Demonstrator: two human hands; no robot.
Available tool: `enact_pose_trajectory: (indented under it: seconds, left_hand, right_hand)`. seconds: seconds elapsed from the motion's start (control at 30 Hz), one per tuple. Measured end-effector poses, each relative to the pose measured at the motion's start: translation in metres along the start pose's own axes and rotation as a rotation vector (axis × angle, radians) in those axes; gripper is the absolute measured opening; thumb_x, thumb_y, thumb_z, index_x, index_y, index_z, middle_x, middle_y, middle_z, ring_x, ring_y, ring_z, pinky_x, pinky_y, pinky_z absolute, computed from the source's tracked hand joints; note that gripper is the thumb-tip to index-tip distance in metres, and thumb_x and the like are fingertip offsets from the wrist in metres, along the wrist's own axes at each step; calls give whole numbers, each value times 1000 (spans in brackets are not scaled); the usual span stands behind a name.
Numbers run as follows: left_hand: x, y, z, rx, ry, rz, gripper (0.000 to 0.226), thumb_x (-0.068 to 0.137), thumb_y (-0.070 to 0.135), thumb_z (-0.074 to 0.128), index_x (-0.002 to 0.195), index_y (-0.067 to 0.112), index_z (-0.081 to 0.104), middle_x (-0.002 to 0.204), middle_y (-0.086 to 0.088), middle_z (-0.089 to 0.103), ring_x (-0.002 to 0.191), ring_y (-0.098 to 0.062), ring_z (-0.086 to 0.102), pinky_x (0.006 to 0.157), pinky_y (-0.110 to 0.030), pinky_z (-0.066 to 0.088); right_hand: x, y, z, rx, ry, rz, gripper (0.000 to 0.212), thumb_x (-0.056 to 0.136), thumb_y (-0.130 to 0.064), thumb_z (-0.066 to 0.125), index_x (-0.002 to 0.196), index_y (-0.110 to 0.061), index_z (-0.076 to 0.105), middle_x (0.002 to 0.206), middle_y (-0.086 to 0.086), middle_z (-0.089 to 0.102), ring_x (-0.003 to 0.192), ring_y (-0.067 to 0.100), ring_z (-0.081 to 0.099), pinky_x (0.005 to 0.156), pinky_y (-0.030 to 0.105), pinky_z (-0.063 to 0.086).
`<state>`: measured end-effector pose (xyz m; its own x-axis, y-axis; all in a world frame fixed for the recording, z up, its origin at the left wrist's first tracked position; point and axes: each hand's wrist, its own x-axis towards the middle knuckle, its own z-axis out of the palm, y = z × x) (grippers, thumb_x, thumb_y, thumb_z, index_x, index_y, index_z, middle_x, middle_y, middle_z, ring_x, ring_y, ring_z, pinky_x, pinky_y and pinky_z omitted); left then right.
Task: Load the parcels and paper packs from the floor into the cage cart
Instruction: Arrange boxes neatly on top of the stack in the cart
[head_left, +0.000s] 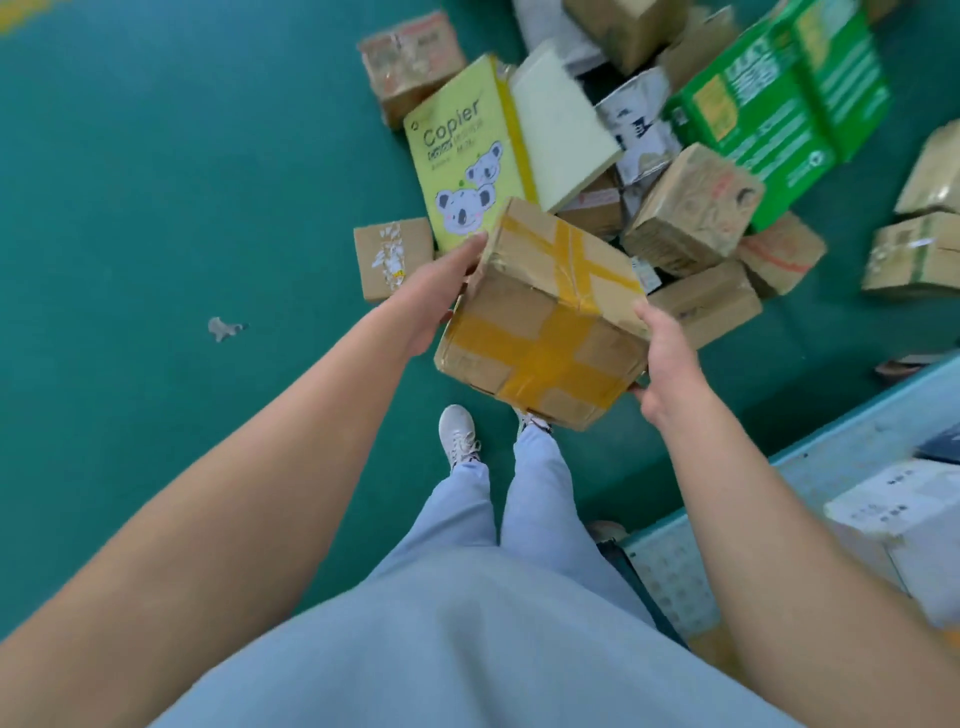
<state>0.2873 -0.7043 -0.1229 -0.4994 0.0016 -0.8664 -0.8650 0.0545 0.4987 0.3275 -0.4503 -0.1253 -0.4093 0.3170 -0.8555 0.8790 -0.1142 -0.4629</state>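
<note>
I hold a brown cardboard parcel (545, 317) crossed with yellow tape in the air above my feet. My left hand (436, 296) presses flat against its left side, fingers straight. My right hand (662, 358) grips its right edge, thumb on top and fingers curled underneath. On the green floor beyond it lies a heap: a yellow Copier paper pack (462, 150), a pale paper pack (561, 130), a green box (779, 104) and several brown parcels (691, 208). The cage cart (810, 467), light blue with a mesh side, stands at the lower right.
A small taped parcel (392, 265) lies alone left of the heap. A paper scrap (223, 328) lies on the open green floor at left. White parcels (898, 509) sit inside the cart. More brown boxes (919, 254) lie at the far right.
</note>
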Motion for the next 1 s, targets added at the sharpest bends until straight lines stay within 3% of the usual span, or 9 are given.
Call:
enact_pose_trajectory:
  seconds: [0.07,0.13,0.2,0.27,0.4,0.5,0.73,0.87,1.0]
  left_hand:
    - [-26,16,19,65,-22,-4,113,54,97,64,145,31,54,149,6,55,137,-25,49,119,-47,34]
    - [-46,28,39,123,-64,-2,95,75,86,60,148,26,50,148,3,53,134,-24,50,116,-44,36]
    - [-64,39,66,183,-127,10,71,87,78,57,135,26,57,133,4,61,116,-20,59,96,-37,47]
    - [-76,43,95,225,-172,16,55,90,74,57,120,28,61,121,4,67,102,-17,63,81,-35,50]
    - [-93,49,168,341,-283,56,63,89,73,59,132,27,60,131,1,66,120,-23,60,109,-47,46]
    - [-101,48,225,423,-354,79,74,83,78,61,139,30,58,135,3,64,125,-23,58,115,-51,40]
    - [-146,30,378,602,-531,90,61,86,77,59,123,29,61,125,2,67,113,-21,62,109,-46,46]
    - [-176,1,458,676,-631,98,48,90,72,58,111,29,62,117,6,66,110,-18,62,108,-47,47]
    - [-197,-30,512,732,-705,80,57,87,75,60,118,29,64,123,2,69,113,-22,64,106,-49,49]
  right_hand:
    - [-27,6,-24,86,40,-45,60,84,-59,66,137,-31,58,134,-4,63,121,21,58,98,46,50]
    - [-46,13,-41,146,64,-69,61,86,-61,65,138,-29,59,134,-4,64,119,20,61,91,41,52]
    - [-62,17,-66,225,78,-93,76,76,-69,66,141,-31,56,138,-2,63,121,23,61,95,45,54]
    - [-72,19,-89,287,110,-130,71,77,-68,65,138,-32,58,134,-1,65,117,24,64,92,46,57]
    - [-89,26,-154,383,245,-183,68,71,-74,64,128,-38,60,129,-5,66,116,23,64,100,54,54]
    - [-97,37,-205,433,307,-212,49,80,-71,65,118,-41,61,125,-7,67,114,21,65,100,52,55]
    - [-127,84,-336,506,549,-189,96,74,-85,62,152,-35,41,153,-5,49,137,23,50,112,52,45]
    - [-146,116,-399,589,748,-199,84,89,-70,62,158,-32,34,158,-5,42,142,22,45,114,42,41]
    - [-165,146,-442,602,875,-151,87,86,-72,62,158,-34,32,159,-4,41,141,23,45,105,36,41]
